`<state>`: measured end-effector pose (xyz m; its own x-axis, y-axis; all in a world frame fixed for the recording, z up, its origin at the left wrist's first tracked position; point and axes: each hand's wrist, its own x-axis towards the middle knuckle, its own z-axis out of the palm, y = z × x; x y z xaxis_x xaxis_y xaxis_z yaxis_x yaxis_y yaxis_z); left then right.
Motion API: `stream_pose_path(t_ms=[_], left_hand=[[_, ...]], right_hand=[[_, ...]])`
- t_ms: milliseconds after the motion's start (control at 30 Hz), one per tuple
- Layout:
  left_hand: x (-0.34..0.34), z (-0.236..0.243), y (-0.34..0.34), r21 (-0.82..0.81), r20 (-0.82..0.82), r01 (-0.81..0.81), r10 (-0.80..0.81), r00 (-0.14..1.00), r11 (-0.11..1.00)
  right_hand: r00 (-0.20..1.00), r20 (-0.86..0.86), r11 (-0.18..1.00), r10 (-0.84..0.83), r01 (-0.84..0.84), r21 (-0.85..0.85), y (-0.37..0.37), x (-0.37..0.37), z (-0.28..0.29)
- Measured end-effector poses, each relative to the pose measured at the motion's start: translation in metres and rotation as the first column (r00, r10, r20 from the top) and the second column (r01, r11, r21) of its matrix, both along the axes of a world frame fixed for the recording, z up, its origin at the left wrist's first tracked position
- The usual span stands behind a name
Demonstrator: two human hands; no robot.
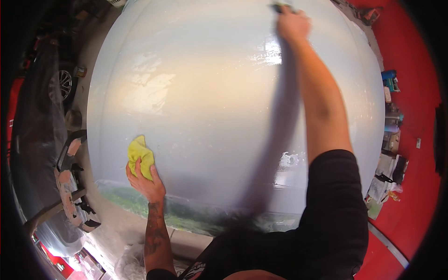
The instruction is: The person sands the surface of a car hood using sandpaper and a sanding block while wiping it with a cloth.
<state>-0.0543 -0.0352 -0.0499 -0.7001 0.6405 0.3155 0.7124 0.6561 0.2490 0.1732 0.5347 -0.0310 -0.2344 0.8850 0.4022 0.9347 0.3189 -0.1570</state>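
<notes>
A broad, pale grey car panel [205,126], probably a hood, fills the middle, with wet, shiny streaks on it. My left hand [147,182] grips a crumpled yellow-green cloth [141,156] over the panel's near left part. Reaching to the far right of the panel, my right hand [294,25] is closed on a small dark pad [279,8]. That pad is blurred and partly covered by my fingers, so its exact kind does not show. My right arm casts a long shadow across the panel.
A red wall [413,140] stands to the right, with bottles and cans [389,81] lined up beside the panel. On the left are a car wheel [63,84], a plastic-covered vehicle [35,121] and a loose bumper part [70,186]. Crumpled clear plastic [130,261] lies near my left forearm.
</notes>
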Motion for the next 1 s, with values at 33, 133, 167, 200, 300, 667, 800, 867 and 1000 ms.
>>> stream_pose_path(t_ms=[33,133,167,200,300,667,800,867,1000], left_hand=[[0.001,-0.001,0.0,0.003,0.009,-0.003,0.003,1.0,1.0],[0.001,-0.003,0.0,-0.038,-0.04,-0.043,0.042,0.998,0.998],[0.001,-0.003,0.001,-0.033,-0.043,-0.033,0.032,0.999,0.999],[0.001,-0.002,0.0,-0.039,-0.05,-0.013,0.011,0.999,0.999],[0.001,-0.002,0.0,-0.048,-0.051,-0.025,0.023,0.998,0.999],[-0.002,-0.003,-0.001,-0.024,0.004,-0.037,0.037,0.999,0.999],[-0.002,-0.005,-0.002,-0.009,0.002,-0.018,0.018,1.0,1.0],[-0.001,-0.005,-0.001,-0.023,0.001,-0.029,0.029,1.0,0.999],[0.0,-0.001,-0.001,-0.067,-0.029,-0.025,0.023,0.999,0.997]], right_hand=[[0.975,0.146,0.982,-0.166,0.177,-0.062,0.023,0.053,0.006],[0.774,0.151,0.727,-0.615,0.631,-0.27,0.053,0.136,0.012],[0.833,0.126,0.803,-0.539,0.553,-0.221,0.049,0.129,0.011],[0.859,0.13,0.833,-0.495,0.512,-0.209,0.041,0.105,0.011],[0.979,0.143,0.979,-0.143,0.162,-0.128,-0.008,-0.041,0.006],[0.997,0.051,0.997,0.056,-0.053,-0.06,-0.013,0.013,0.0],[0.827,0.211,0.793,-0.522,0.561,-0.236,0.031,0.129,0.012],[0.866,0.173,0.846,-0.469,0.496,-0.194,0.02,0.094,0.013],[0.993,0.089,0.994,0.076,-0.069,-0.084,-0.045,-0.096,0.004]])
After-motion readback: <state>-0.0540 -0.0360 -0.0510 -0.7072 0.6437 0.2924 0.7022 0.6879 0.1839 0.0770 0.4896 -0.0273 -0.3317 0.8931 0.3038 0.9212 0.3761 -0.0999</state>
